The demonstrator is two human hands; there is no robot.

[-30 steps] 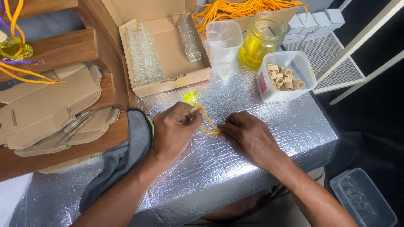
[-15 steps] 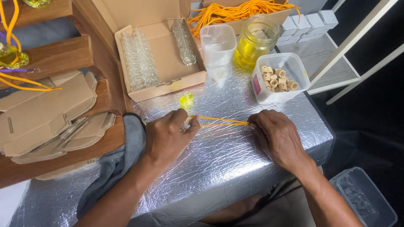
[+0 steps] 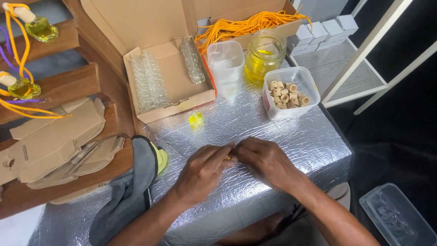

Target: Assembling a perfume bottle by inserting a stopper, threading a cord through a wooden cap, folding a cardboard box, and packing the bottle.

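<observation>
Pinching together at the middle of the foil-covered table (image 3: 291,150), my left hand (image 3: 200,171) and right hand (image 3: 266,160) meet fingertip to fingertip, fingers closed tight on a small orange piece (image 3: 227,157) that barely shows between them. Half a second ago the orange cord ran stretched in a long line between my two hands; now the hands have drawn in and only that speck is visible, so I judge the cord is gathered or knotted inside the grip, though I cannot tell which.

Just beyond my hands, a small bottle of yellow liquid (image 3: 195,120) sits alone on the foil, untouched, near the open cardboard box (image 3: 175,77) of empty clear bottles. Farther right stand a clear plastic cup (image 3: 226,61), a glass jar of yellow liquid (image 3: 265,55) and a tub of pale wooden caps (image 3: 287,93). A bundle of orange cords (image 3: 246,26) lies at the far edge. A grey cloth (image 3: 129,191) hangs off the near left side.
</observation>
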